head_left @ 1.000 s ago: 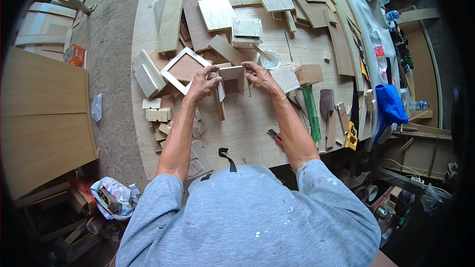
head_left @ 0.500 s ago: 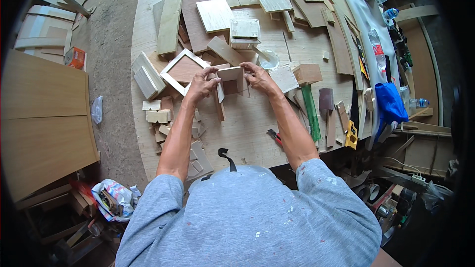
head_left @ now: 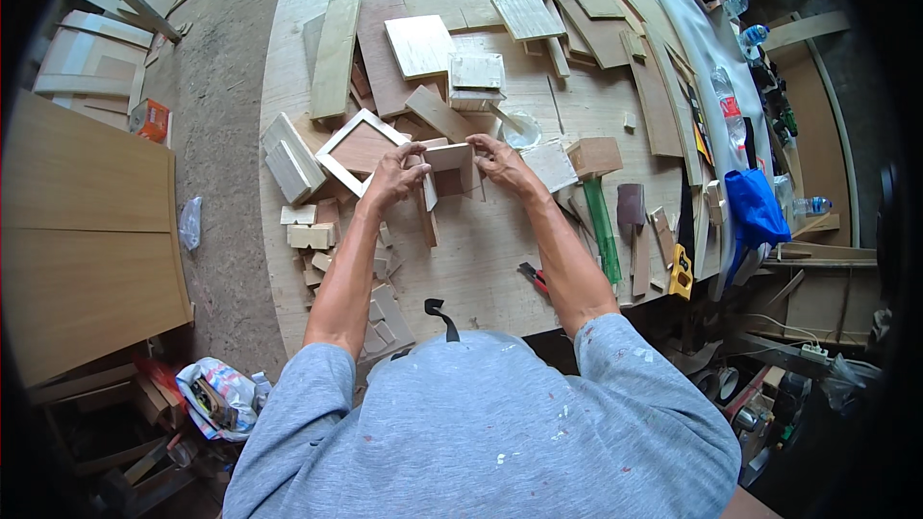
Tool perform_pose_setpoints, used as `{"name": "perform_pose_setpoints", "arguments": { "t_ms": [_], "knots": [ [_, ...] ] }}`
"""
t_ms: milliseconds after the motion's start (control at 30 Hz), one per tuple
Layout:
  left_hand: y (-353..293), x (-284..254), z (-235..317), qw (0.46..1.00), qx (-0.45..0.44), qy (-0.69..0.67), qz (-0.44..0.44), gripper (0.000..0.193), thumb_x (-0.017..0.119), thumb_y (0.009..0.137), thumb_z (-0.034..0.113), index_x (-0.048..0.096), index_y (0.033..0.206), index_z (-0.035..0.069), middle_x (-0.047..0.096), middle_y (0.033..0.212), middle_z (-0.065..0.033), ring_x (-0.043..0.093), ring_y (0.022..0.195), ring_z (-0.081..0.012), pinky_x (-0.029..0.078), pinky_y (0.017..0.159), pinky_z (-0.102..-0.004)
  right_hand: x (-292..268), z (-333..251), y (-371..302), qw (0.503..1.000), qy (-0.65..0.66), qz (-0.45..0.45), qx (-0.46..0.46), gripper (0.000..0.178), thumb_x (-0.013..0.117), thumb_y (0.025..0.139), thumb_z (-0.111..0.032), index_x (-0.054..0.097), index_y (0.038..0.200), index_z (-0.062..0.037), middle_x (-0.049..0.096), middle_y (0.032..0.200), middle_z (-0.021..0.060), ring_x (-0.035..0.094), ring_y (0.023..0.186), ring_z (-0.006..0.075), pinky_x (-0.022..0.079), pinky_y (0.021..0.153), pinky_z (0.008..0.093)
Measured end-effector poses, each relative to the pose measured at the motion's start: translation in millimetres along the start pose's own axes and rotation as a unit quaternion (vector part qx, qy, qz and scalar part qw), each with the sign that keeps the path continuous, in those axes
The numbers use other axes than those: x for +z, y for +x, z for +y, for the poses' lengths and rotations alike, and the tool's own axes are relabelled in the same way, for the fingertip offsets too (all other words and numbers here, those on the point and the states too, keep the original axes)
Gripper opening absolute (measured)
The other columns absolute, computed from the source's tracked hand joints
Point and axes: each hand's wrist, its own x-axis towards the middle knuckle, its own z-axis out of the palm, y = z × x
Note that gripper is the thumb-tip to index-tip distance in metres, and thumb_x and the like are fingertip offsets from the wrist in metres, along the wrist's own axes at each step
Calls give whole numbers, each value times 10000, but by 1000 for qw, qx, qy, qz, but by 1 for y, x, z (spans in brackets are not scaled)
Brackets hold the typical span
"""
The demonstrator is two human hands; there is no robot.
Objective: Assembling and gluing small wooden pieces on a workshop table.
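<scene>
Wooden panels (head_left: 448, 157) stand pinched between the left hand (head_left: 392, 179) and right hand (head_left: 504, 166), presumably to steady them upright above the counter (head_left: 481, 269).

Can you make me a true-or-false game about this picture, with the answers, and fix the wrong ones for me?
1. The person's bare left hand and bare right hand are at opposite sides of a small, open, box-like piece of thin pale wood. True.
2. The shiny blue plastic bag is on the person's left. False: the shiny blue plastic bag is on the right, by the table's edge.
3. A square frame with pale wooden edges lies near the left hand. True.
4. The grey short-sleeved shirt is spotless. False: the grey short-sleeved shirt has small white and reddish spots.
5. A clear plastic bottle with a red label lies farther right than the right hand. True.
</scene>
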Motion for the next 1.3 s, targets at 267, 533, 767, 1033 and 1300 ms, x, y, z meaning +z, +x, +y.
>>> {"name": "perform_pose_setpoints", "arguments": {
  "t_ms": [267, 533, 767, 1033, 1300],
  "knots": [
    [4, 2, -8, 1000, 11, 14, -2, 551, 709, 893, 217, 510, 1394, 103, 625, 774, -28, 546, 576, -85, 466, 477, -267, -2, 3, -5, 998, 62, 1, 29, 429, 518, 982, -191, 481, 1385, -49, 624, 1253, 150, 608, 1117, 239, 514, 901, 332],
    [17, -11, -6, 977, 114, 143, 110, 495, 643, 924, 309, 560, 1316, 17, 633, 1174, -205, 664, 1010, -320, 526, 878, -392, 13, -39, -31, 949, -216, 199, -119, 271, 550, 914, -116, 607, 1167, -37, 656, 1079, 218, 652, 949, 343, 536, 784, 402],
    [25, -13, 24, 965, 168, 191, 58, 332, 604, 947, 226, 645, 1202, 17, 672, 1162, -158, 661, 1007, -252, 513, 888, -353, 101, 2, -89, 981, -130, 143, -6, 192, 591, 857, -92, 620, 1021, 3, 657, 933, 202, 636, 854, 409, 528, 759, 451],
    [5, -22, 15, 954, 189, 117, 200, 298, 639, 916, 179, 663, 1153, 1, 700, 988, -134, 671, 846, -194, 540, 744, -307, 121, 18, -117, 979, -142, 145, -7, 230, 580, 875, -121, 603, 1076, -12, 637, 1008, 211, 626, 946, 402, 521, 812, 466],
    [-157, 18, -54, 973, 59, 45, 219, 193, 661, 916, 187, 687, 902, -4, 594, 630, -5, 524, 558, -69, 412, 512, -251, 120, 18, -228, 981, -160, 76, 75, 177, 549, 905, -97, 611, 1057, -32, 654, 988, 226, 644, 881, 382, 518, 742, 460]
  ]
}}
